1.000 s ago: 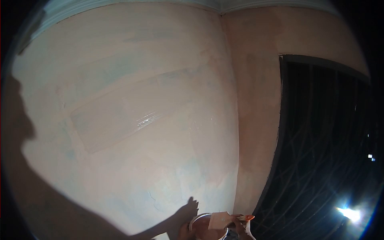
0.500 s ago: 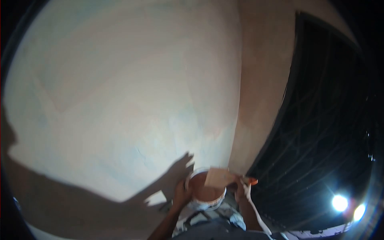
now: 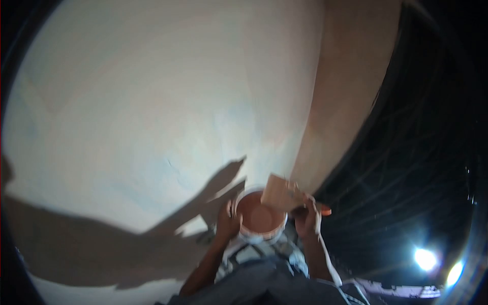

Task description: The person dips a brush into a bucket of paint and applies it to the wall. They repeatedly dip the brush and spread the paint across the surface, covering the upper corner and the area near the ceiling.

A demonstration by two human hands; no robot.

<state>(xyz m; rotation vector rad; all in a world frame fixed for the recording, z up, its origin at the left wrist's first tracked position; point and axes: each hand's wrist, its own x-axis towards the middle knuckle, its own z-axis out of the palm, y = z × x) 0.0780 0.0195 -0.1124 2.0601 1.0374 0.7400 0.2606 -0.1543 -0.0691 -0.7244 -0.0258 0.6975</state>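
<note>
A round bucket with reddish-brown paint inside is in front of my body, at the bottom middle. My left hand is closed on its left rim. On the other side, my right hand grips what looks like a wide, flat paintbrush, its broad end coated in brown. That broad end is over the bucket's right rim, tilted upward. An orange handle end sticks out to the right of the hand.
A pale, patchy wall fills the left and middle, with a brown strip beside it. Farther right is a dark panel or opening. Two bright lamps shine at lower right. Shadows fall across the lower wall.
The bucket and both hands are higher in view. The brush has tilted, with its broad end raised toward the wall, uncovering more of the bucket's inside. My view has shifted a little.
</note>
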